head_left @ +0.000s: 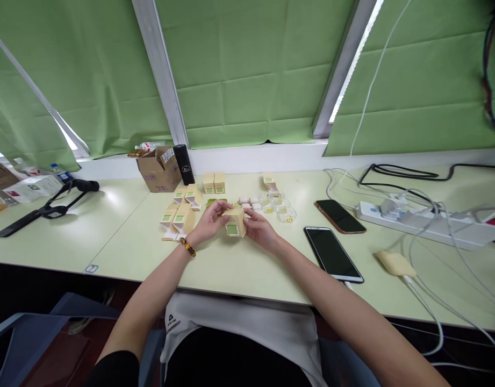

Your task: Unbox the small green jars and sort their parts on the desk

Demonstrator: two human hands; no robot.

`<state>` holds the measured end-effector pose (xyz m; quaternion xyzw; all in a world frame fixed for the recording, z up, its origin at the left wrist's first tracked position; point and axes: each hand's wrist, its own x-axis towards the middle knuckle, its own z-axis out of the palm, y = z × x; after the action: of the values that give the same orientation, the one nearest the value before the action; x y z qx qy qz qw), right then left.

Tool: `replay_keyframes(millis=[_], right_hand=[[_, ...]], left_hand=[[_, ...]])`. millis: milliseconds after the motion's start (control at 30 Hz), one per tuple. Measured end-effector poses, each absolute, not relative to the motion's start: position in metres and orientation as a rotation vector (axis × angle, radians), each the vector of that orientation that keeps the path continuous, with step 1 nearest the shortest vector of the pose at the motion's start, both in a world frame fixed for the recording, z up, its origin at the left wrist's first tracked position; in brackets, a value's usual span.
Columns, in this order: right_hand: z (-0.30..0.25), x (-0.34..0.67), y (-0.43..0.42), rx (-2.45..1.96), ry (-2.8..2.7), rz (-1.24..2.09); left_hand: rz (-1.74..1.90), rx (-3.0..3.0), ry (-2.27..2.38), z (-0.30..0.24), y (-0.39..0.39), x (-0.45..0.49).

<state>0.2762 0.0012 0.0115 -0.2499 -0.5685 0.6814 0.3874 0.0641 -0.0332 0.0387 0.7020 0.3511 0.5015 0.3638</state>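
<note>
Between my hands is a small cream cardboard box (233, 223) with a green square on its face, held just above the table. My left hand (210, 221), with a beaded bracelet at the wrist, grips its left side. The fingers of my right hand (260, 228) close on its right side. Left of my hands stand several similar boxes (183, 216), some with flaps open. Two more boxes (214, 183) sit farther back. Just beyond my right hand lie small pale pink pieces (250, 202) and clear plastic containers (286, 214) with yellow spots. Some green items behind my left hand are partly hidden.
Two phones (334, 253) lie at the right, near a white power strip (424, 223), a cream charger (395, 264) and tangled cables. A brown carton (159, 169) and a black cylinder (184, 164) stand at the back left. A black strapped device (54, 209) lies far left.
</note>
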Motion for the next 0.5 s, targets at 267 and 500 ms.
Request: replay_keyframes(millis=[267, 500], right_hand=[[0.007, 0.28, 0.007, -0.645, -1.645, 1.565], [0.002, 0.279, 0.006, -0.857, -1.963, 1.084]], left_hand=[[1.291, 2.188, 1.108, 0.054, -0.046, 0.045], [0.886, 2.526, 1.383, 0.046, -0.056, 0.04]])
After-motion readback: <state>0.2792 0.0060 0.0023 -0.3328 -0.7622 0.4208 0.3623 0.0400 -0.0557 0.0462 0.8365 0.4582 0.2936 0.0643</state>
